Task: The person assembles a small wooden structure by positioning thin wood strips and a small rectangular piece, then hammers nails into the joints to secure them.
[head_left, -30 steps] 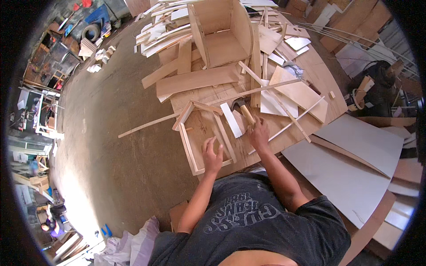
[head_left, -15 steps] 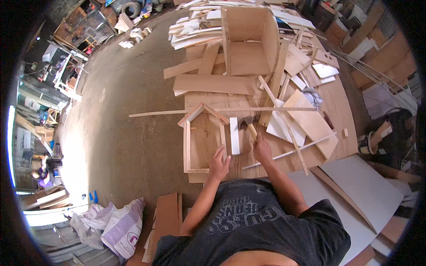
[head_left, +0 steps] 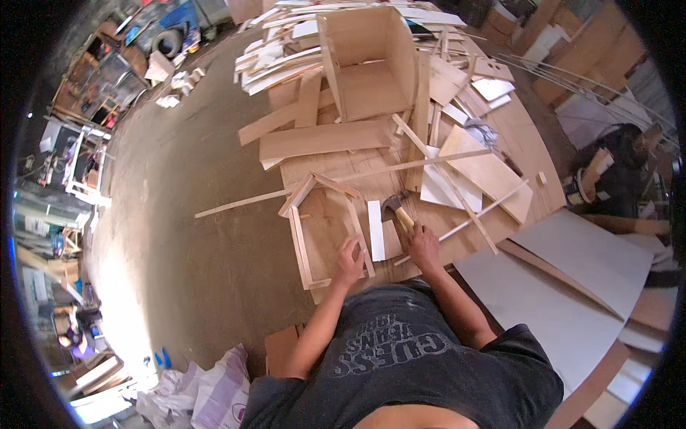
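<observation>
A house-shaped wooden frame (head_left: 298, 249) with a peaked top lies on the worktable in front of me. My left hand (head_left: 348, 266) is at the frame's right side board, its thumb and fingers bent toward each other; anything between the fingertips is too small to make out. In my right hand (head_left: 423, 249) is a claw hammer (head_left: 403, 217), gripped by its wooden handle, its dark head pointing up and left, apart from the frame. Between the frame and the hammer lies a narrow white strip (head_left: 376, 230).
A long thin batten (head_left: 246, 203) crosses the table beyond the frame and juts past the left edge. An open wooden box (head_left: 371, 86) stands farther back among scrap boards. White panels (head_left: 547, 300) lean at the right; a plastic sack (head_left: 221, 390) is at lower left.
The view has shifted and turned slightly, so the table and its things appear tilted. My left hand's fingers look more bent. My right hand still holds the hammer beside the white strip.
</observation>
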`<state>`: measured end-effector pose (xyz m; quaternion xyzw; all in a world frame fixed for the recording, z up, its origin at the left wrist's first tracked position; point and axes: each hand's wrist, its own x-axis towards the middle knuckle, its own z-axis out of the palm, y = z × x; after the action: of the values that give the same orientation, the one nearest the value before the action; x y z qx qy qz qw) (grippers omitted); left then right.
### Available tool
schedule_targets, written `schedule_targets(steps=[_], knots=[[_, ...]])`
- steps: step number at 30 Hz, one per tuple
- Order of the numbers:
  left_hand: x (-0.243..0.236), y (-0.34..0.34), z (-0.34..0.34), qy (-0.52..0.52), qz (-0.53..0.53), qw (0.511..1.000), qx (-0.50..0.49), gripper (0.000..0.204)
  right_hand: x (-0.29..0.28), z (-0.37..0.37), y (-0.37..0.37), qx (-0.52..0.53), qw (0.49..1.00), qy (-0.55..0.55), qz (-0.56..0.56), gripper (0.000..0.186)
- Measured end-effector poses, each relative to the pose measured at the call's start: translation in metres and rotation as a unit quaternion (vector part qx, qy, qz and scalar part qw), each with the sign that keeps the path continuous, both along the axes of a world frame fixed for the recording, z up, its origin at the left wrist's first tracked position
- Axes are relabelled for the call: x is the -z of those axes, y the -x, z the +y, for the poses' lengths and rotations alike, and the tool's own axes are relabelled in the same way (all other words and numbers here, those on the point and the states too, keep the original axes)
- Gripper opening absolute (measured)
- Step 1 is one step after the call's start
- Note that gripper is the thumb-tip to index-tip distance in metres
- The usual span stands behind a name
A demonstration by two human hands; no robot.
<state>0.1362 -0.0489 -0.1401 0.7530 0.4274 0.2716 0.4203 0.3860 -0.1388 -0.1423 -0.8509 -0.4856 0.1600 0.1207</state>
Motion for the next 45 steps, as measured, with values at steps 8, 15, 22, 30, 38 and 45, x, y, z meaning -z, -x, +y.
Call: schedule_targets(steps=[8,15,22,30,38,45], knots=[[-0.024,0.026,0.01,0.029,-0.02,0.996,0.078,0.044,-0.04,0.006,0.071,0.094,0.994,-0.055,-0.022,0.046],[-0.028,0.049,0.003,0.061,-0.024,0.991,0.114,0.043,-0.019,0.016,0.112,0.037,0.995,-0.095,-0.017,0.057],[-0.038,0.045,0.0,0.051,0.007,0.994,0.099,0.041,-0.023,0.031,0.112,0.081,0.994,-0.066,0.024,0.063],[-0.023,-0.001,-0.015,0.041,-0.005,0.999,-0.02,0.038,-0.033,0.003,0.034,0.034,0.983,-0.081,0.16,0.059],[-0.026,-0.047,-0.038,-0.002,0.042,0.983,-0.179,0.038,-0.032,0.031,-0.067,0.057,0.992,-0.094,0.057,0.056],[-0.034,-0.076,-0.064,-0.061,0.076,0.966,-0.239,0.036,-0.002,0.025,-0.083,-0.043,0.979,-0.196,0.014,0.07]])
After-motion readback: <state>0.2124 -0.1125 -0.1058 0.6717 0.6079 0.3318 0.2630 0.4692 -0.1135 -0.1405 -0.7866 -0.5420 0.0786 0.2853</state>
